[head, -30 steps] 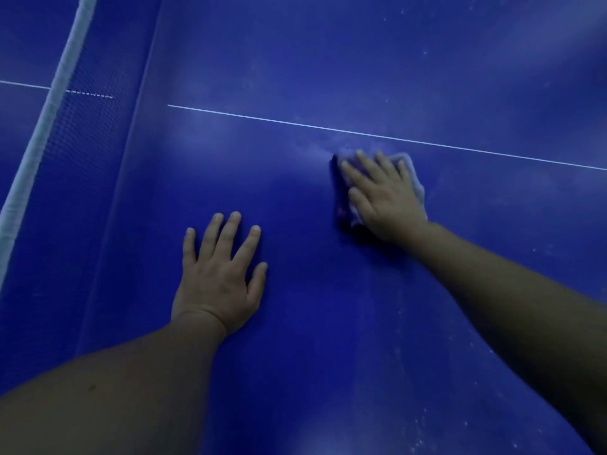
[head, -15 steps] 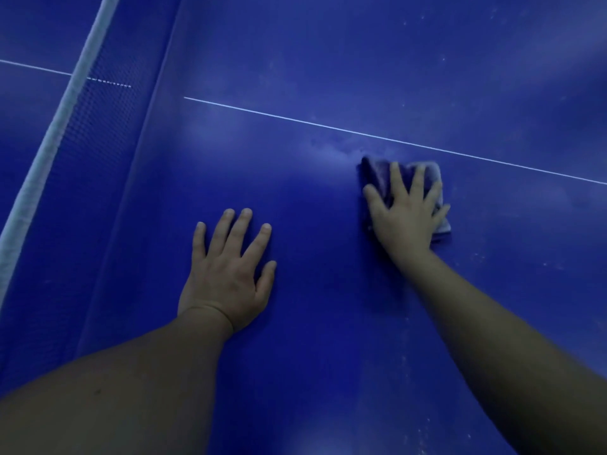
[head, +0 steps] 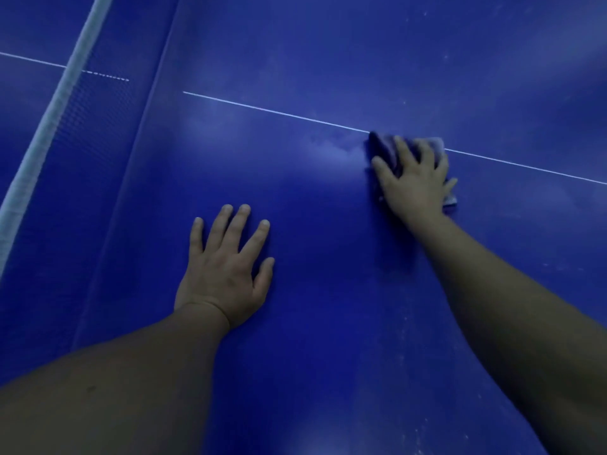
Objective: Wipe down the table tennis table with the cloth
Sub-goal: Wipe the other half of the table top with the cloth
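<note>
Pale blue-grey cloth, flat on blue bench, far edge covering the white line. Right hand presses it, fingers spread straight. Left hand flat, splayed, nearer than the line. Net beyond the line's left end.

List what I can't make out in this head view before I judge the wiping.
Cloth: head view, mostly under the right hand and blurred; its fold is unclear.
White line: head view, a stretch hidden by cloth and hand.
Table: head view, its edges cut off by the frame; unwiped area unknown.
Net: head view, both ends cut off at the frame's left and top edges.
</note>
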`<state>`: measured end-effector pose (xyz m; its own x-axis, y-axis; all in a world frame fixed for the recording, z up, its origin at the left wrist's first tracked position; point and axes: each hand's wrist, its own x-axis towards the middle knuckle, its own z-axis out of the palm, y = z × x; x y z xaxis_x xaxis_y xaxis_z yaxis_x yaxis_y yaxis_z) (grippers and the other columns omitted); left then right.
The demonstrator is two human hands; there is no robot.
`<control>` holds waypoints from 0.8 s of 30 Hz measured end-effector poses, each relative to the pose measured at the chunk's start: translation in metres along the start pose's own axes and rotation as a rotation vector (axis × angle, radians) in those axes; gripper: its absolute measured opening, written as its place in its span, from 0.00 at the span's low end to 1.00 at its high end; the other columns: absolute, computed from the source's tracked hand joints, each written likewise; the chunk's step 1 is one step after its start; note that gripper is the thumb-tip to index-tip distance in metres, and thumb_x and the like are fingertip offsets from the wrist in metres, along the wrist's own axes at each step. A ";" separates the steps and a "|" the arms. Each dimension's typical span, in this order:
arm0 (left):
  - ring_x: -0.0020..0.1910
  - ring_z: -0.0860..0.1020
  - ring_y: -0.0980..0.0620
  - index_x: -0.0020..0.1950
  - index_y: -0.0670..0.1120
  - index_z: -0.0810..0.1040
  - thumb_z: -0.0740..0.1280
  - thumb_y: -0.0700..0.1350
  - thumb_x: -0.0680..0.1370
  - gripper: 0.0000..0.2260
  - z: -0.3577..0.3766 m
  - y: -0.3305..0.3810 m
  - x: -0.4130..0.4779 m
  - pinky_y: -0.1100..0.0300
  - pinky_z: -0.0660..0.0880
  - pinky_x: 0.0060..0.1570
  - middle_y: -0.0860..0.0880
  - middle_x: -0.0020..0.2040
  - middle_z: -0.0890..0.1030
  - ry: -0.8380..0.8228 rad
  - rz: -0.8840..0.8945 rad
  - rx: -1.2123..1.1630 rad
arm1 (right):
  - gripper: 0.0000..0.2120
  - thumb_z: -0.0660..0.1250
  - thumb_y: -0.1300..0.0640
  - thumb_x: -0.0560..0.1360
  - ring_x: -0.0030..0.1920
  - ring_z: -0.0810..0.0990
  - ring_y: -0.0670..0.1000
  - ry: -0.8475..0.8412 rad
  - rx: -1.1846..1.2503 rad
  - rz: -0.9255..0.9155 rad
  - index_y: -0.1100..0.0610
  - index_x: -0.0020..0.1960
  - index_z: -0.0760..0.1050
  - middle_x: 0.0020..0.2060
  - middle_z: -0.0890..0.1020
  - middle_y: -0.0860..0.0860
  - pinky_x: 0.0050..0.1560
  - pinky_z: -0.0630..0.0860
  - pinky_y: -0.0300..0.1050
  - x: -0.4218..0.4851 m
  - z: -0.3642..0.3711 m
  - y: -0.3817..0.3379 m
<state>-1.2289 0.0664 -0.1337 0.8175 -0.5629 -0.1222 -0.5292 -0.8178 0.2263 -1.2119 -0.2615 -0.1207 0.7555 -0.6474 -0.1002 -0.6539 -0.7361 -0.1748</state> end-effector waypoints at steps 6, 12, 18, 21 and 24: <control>0.80 0.53 0.43 0.79 0.50 0.65 0.50 0.60 0.80 0.29 0.000 0.000 0.000 0.36 0.48 0.76 0.44 0.81 0.59 -0.005 -0.003 0.003 | 0.24 0.59 0.41 0.81 0.71 0.66 0.66 0.097 -0.032 -0.292 0.44 0.75 0.71 0.75 0.70 0.48 0.65 0.70 0.61 -0.078 0.014 -0.017; 0.80 0.53 0.43 0.78 0.50 0.65 0.50 0.60 0.80 0.28 0.003 -0.001 -0.001 0.35 0.48 0.76 0.43 0.80 0.59 0.017 0.009 -0.002 | 0.25 0.55 0.40 0.82 0.80 0.55 0.58 0.040 -0.055 -0.185 0.44 0.78 0.66 0.78 0.64 0.47 0.73 0.61 0.63 -0.023 0.004 0.009; 0.80 0.52 0.43 0.79 0.50 0.64 0.50 0.60 0.80 0.29 0.003 -0.002 0.000 0.35 0.46 0.76 0.43 0.81 0.58 0.013 0.018 -0.003 | 0.24 0.58 0.43 0.83 0.79 0.57 0.60 0.077 -0.008 -0.219 0.45 0.78 0.66 0.78 0.65 0.47 0.70 0.65 0.62 -0.066 0.014 -0.014; 0.80 0.53 0.41 0.78 0.50 0.65 0.50 0.60 0.80 0.29 0.004 -0.001 -0.001 0.34 0.47 0.76 0.42 0.80 0.59 0.022 0.023 0.000 | 0.23 0.59 0.44 0.82 0.77 0.62 0.64 0.003 0.024 -0.457 0.48 0.75 0.71 0.76 0.69 0.50 0.65 0.69 0.65 -0.191 0.018 0.017; 0.80 0.51 0.42 0.79 0.51 0.64 0.48 0.62 0.79 0.30 0.003 -0.002 -0.001 0.35 0.46 0.76 0.43 0.81 0.58 0.005 0.031 0.011 | 0.23 0.60 0.45 0.81 0.76 0.64 0.66 -0.084 -0.047 -0.765 0.53 0.73 0.74 0.74 0.72 0.54 0.68 0.68 0.65 -0.201 0.007 0.057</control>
<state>-1.2295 0.0684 -0.1372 0.8017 -0.5875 -0.1103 -0.5569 -0.8011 0.2195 -1.4007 -0.1719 -0.1175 0.9972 0.0610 -0.0425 0.0522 -0.9816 -0.1836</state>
